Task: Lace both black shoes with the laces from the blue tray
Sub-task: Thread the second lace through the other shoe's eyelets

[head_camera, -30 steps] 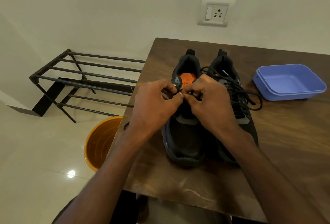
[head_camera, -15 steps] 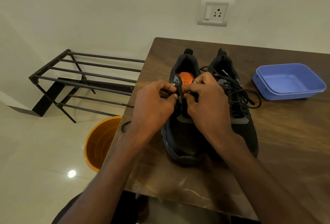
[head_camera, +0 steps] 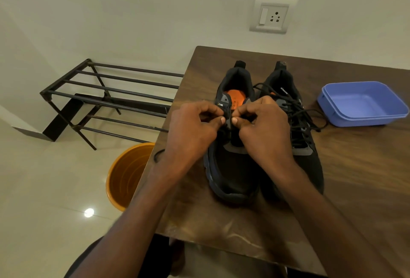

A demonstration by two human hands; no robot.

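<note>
Both hands have crept a little up the left black cloth shoe [head_camera: 230,166] on the brown wooden table [head_camera: 355,178]. The left hand [head_camera: 193,131] and right hand [head_camera: 264,131] each pinch something at its tongue, likely lace. The right black shoe [head_camera: 310,158] looks laced. The blue plastic tray [head_camera: 363,104] sits empty, so lacing seems nearly done.

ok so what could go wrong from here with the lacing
1. Both hands, left and right, cover the left shoe's eyelets, so a skipped or crossed eyelet could easily go unnoticed.
2. The right shoe's lace trails loose beside the right wrist and could snag.
3. The left shoe sits near the table's left edge, above the orange bucket; a hard tug might slide it off.
</note>
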